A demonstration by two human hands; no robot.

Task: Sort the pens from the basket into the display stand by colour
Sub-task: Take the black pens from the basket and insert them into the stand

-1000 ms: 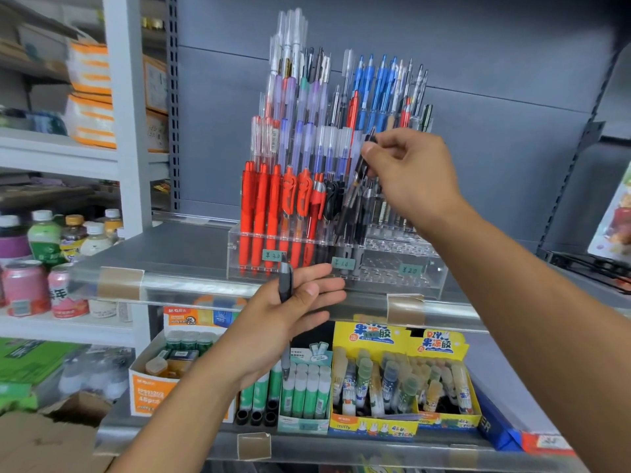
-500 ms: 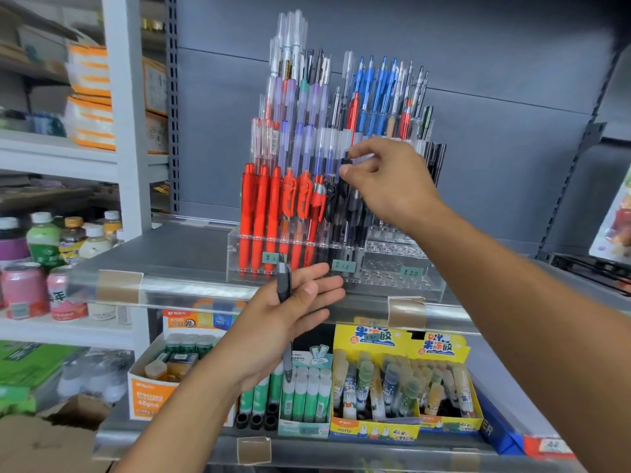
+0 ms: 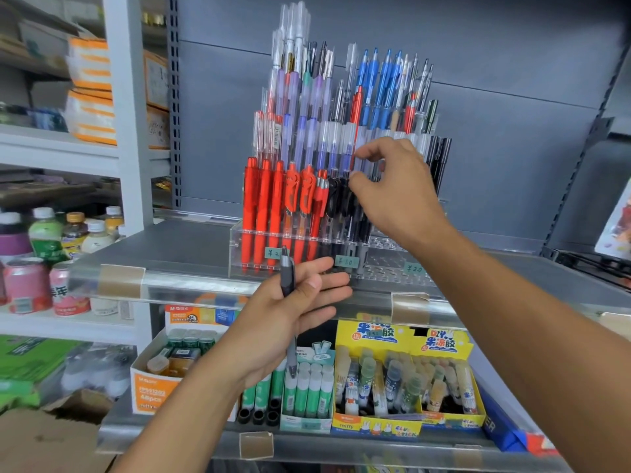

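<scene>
A grey metal shelf [image 3: 177, 247] carries a clear tiered display stand [image 3: 386, 264] with pale price tags on its front edge. On the shelf below sit a yellow box of glue sticks [image 3: 403, 380], a smaller box of green-capped glue sticks [image 3: 307, 387] and an orange-and-white carton [image 3: 153, 387]. To the left, on a white rack, stand drink bottles [image 3: 47, 233] and pink cans [image 3: 25, 285].

The stand is packed by colour: red pens [image 3: 263, 206] fill the left of the front row, black pens [image 3: 345, 206] stand just right of them, clear-capped pens rise in the middle tiers and blue pens [image 3: 375, 80] at the top right. The front row's right-hand holes are bare.

The right hand [image 3: 396, 189] reaches in front of the stand and hides much of the middle rows; its thumb and forefinger are curled at the tops of the black pens, though whether they pinch one cannot be told.

The left hand [image 3: 290, 322] is held below the stand's front edge, fingers straight, with the thumb pressing a dark grey pen [image 3: 288, 281] upright against the palm, its tip pointing down past the wrist side.
</scene>
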